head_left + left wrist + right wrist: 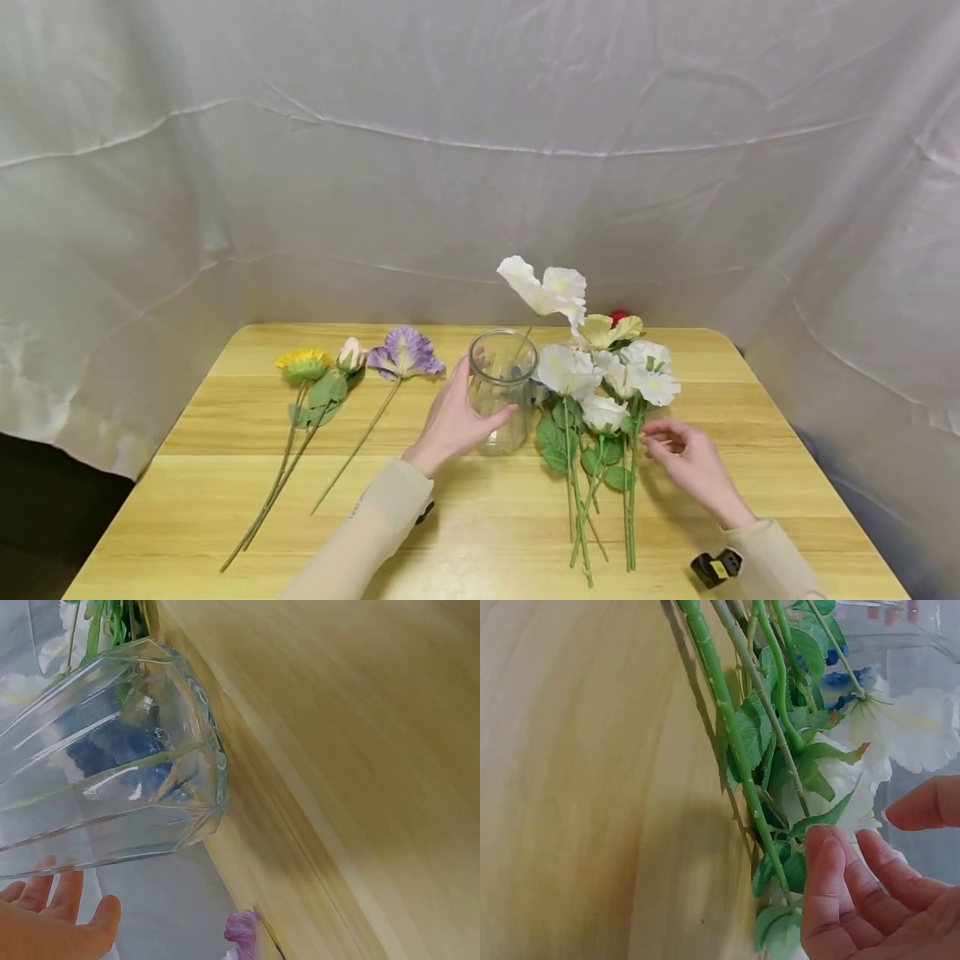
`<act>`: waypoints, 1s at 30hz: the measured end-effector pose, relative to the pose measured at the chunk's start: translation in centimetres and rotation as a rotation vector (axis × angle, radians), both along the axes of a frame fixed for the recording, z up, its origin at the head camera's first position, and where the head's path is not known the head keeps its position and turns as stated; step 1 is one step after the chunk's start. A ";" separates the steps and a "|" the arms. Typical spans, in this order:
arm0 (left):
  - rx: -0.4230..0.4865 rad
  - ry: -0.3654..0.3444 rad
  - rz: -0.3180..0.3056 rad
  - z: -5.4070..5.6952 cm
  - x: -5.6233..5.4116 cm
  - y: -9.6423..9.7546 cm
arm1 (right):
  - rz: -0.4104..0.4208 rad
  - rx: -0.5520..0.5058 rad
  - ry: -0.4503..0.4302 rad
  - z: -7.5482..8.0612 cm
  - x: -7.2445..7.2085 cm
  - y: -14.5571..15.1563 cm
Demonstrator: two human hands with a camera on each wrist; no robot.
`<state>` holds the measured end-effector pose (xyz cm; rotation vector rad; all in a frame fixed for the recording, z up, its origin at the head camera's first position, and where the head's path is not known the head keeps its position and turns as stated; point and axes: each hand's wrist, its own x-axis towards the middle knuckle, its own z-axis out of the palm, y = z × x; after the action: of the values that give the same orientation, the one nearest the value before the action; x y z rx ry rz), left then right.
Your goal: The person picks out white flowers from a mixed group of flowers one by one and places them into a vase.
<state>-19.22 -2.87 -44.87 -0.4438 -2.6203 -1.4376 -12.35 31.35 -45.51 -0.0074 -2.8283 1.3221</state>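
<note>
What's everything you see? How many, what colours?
Glass jar: 1, clear, mid-table
Flower in jar: 1, white, leaning right
White flowers: at least 3, white, pile right of jar
Pale flower: 1, soft yellow, back of pile
Red thing: 1, red, mostly hidden behind pale flower
Blue petals: count unclear, blue, between jar and pile
Stems and leaves: many, mostly green, both sides of jar
Yellow flower: 1, yellow, far left
Rosebud: 1, pale pink, beside yellow flower
Purple flower: 1, purple, left of jar
Table: 1, light wood, under jar
Cloth: count unclear, greyish white, behind table
Sleeves: 2, beige, both arms
Wrist devices: 2, black, by sleeves
Left hand: 1, bare, holding jar
Right hand: 1, bare, right of pile
</note>
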 end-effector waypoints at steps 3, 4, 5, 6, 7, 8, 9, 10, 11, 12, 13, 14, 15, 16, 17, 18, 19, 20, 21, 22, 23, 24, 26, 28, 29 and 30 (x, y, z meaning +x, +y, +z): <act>0.012 -0.002 0.007 0.0 -0.1 -0.3 | 0.003 -0.072 -0.057 -0.3 -0.2 0.3; 0.013 -0.005 0.013 -0.1 -0.1 -0.4 | 0.005 -0.099 -0.078 -0.3 -0.2 0.4; 0.016 -0.003 0.016 -0.1 -0.1 -0.5 | 0.006 -0.126 -0.099 -0.4 -0.3 0.6; 0.015 0.000 0.020 -0.1 -0.1 -0.7 | 0.007 -0.150 -0.119 -0.5 -0.4 0.7; 0.012 0.002 0.023 -0.2 -0.2 -0.9 | 0.006 -0.178 -0.139 -0.6 -0.4 0.8; 0.012 0.004 0.025 -0.2 -0.2 -1.1 | 0.006 -0.200 -0.156 -0.7 -0.5 0.9; 0.010 0.009 0.027 -0.3 -0.2 -1.3 | 0.008 -0.213 -0.170 -0.7 -0.5 1.0; 0.008 0.013 0.030 -0.3 -0.3 -1.5 | 0.011 -0.226 -0.177 -0.8 -0.5 1.0; 0.010 0.017 0.031 -0.4 -0.3 -1.8 | 0.014 -0.236 -0.183 -0.8 -0.5 1.0; 0.010 0.016 0.033 -0.4 -0.3 -2.0 | 0.018 -0.243 -0.185 -0.7 -0.5 1.0; 0.012 0.012 0.035 -0.4 -0.3 -2.2 | 0.023 -0.247 -0.183 -0.6 -0.4 0.9; 0.011 0.009 0.040 -0.4 -0.3 -2.4 | 0.028 -0.251 -0.179 -0.5 -0.3 0.7; 0.011 0.005 0.045 -0.4 -0.4 -2.6 | 0.037 -0.256 -0.172 -0.3 -0.2 0.5; 0.012 0.002 0.051 -0.4 -0.4 -2.9 | 0.048 -0.259 -0.164 -0.1 -0.2 0.2; 0.012 -0.003 0.055 -0.3 -0.3 -3.1 | 0.061 -0.265 -0.157 0.1 -0.1 -0.1; 0.011 -0.006 0.058 -0.3 -0.3 -3.3 | 0.076 -0.270 -0.149 0.4 -0.1 -0.5; 0.012 -0.005 0.061 -0.3 -0.3 -3.5 | 0.090 -0.278 -0.142 0.6 -0.1 -0.9; 0.013 -0.003 0.063 -0.3 -0.3 -3.6 | 0.104 -0.290 -0.137 0.9 -0.1 -1.3; 0.017 0.001 0.061 -0.3 -0.4 -3.8 | 0.121 -0.298 -0.133 1.0 -0.1 -1.7; 0.019 0.005 0.059 -0.3 -0.4 -3.9 | 0.134 -0.307 -0.132 1.2 -0.2 -2.0; 0.022 0.008 0.057 -0.3 -0.4 -4.0 | 0.147 -0.318 -0.136 1.3 -0.3 -2.4; 0.022 0.011 0.055 -0.4 -0.4 -4.1 | 0.161 -0.327 -0.140 1.3 -0.4 -2.8; 0.023 0.014 0.053 -0.4 -0.4 -4.2 | 0.189 -0.341 -0.156 1.3 -0.5 -3.6; 0.026 0.012 0.047 -0.3 -0.4 -4.2 | 0.213 -0.344 -0.176 1.1 -0.7 -4.3; 0.026 0.009 0.045 -0.3 -0.4 -4.2 | 0.221 -0.342 -0.185 0.9 -0.8 -4.6; 0.026 0.006 0.042 -0.3 -0.4 -4.2 | 0.227 -0.336 -0.193 0.8 -0.9 -4.9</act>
<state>-19.62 -7.07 -45.17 -0.3877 -2.5871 -1.4530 -13.27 26.42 -44.72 0.1962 -2.7822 1.9304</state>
